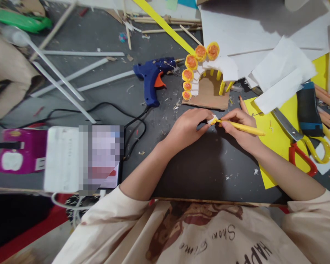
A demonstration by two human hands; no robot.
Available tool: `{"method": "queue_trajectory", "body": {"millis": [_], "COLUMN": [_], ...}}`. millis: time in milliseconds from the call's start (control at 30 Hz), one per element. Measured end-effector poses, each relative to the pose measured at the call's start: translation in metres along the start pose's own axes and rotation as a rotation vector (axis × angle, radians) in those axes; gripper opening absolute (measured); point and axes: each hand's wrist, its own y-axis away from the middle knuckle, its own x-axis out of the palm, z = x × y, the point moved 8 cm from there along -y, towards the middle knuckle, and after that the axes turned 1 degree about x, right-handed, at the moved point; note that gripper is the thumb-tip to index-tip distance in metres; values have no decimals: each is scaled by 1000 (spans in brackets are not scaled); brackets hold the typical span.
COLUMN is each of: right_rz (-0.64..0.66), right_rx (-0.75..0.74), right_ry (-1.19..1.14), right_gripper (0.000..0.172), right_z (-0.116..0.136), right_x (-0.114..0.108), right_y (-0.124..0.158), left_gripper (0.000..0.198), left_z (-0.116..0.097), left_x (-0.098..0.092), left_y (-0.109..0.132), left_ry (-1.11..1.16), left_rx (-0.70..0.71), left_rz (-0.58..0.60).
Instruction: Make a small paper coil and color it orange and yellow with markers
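Observation:
Pinched in the fingertips of my left hand (185, 126) is a small white paper piece (213, 118) with yellow on its lower side. My right hand (243, 126) grips a yellow marker (249, 129), its tip meeting the piece's yellow part. Just beyond both hands stands a white paper arch (227, 68) on a brown cardboard base (205, 102). Several yellow-and-orange paper rosettes (191, 62) run along the arch's left side and top, while its right side is bare white. Short yellow strips (222, 88) hang inside it.
A blue glue gun (151, 80) lies left of the arch, near white glue sticks (71, 79). At the left front are a phone (106, 146), a white case (62, 157) and a purple packet (23, 150). Scissors (291, 134) rest on yellow paper (275, 157) at right, below white paper scraps (283, 69).

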Motion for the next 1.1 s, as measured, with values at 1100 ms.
{"method": "queue_trajectory", "body": {"millis": [1100], "right_rz": [-11], "right_rx": [63], "right_ry": [-122], "right_gripper": [25], "right_z": [-15], "right_x": [5], "right_y": [4], "left_gripper": [14], "left_z": [-2], "left_x": [-1], "left_y": [-1], "left_ry": [183], "left_rx": [-52], "left_rz": [-18]}}
